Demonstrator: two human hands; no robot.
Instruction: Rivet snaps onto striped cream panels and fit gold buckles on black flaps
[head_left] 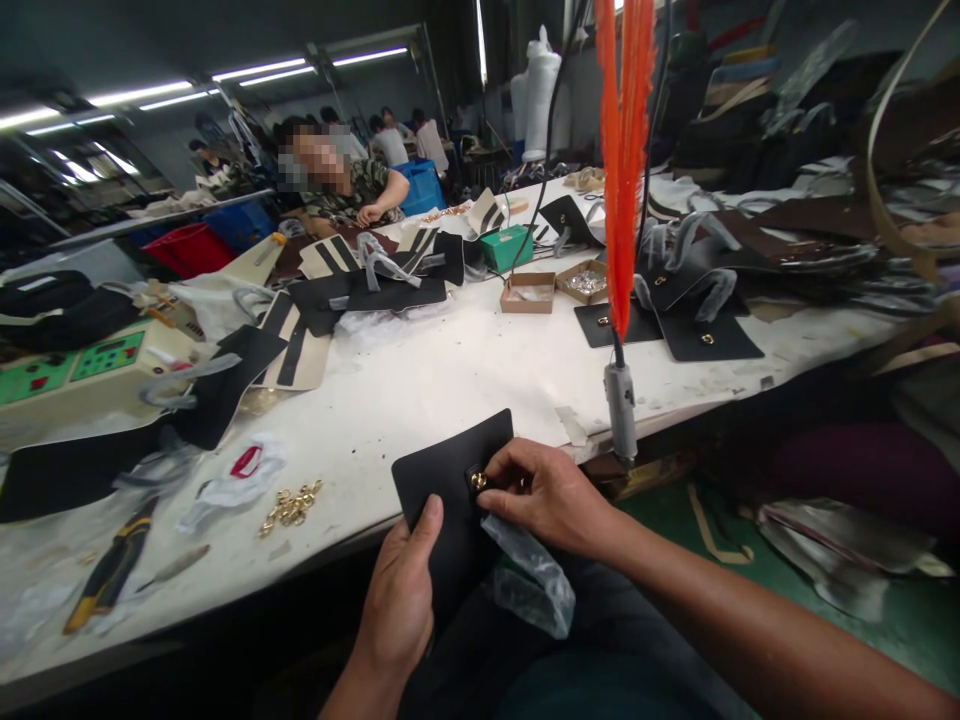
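A black leather panel point(442, 465) leans over the near table edge, tilted toward me. My left hand point(401, 590) grips its left side, thumb on the front face and fingers behind. Near the panel's upper right sits a small gold clasp point(478, 482). My right hand point(544, 495) pinches at this clasp with thumb and forefinger, the other fingers curled. A plastic-wrapped strap point(536, 580) hangs in a loop below my right hand. On the table to the left lies a small pile of gold metal fittings point(291, 506).
Pliers point(112, 570) and an awl point(176, 565) lie at the left. A grey electric screwdriver point(620, 410) hangs on an orange cord at the right. Beyond stand small cardboard boxes point(527, 295) and more black panels point(705, 335). A co-worker point(341, 185) sits across the table.
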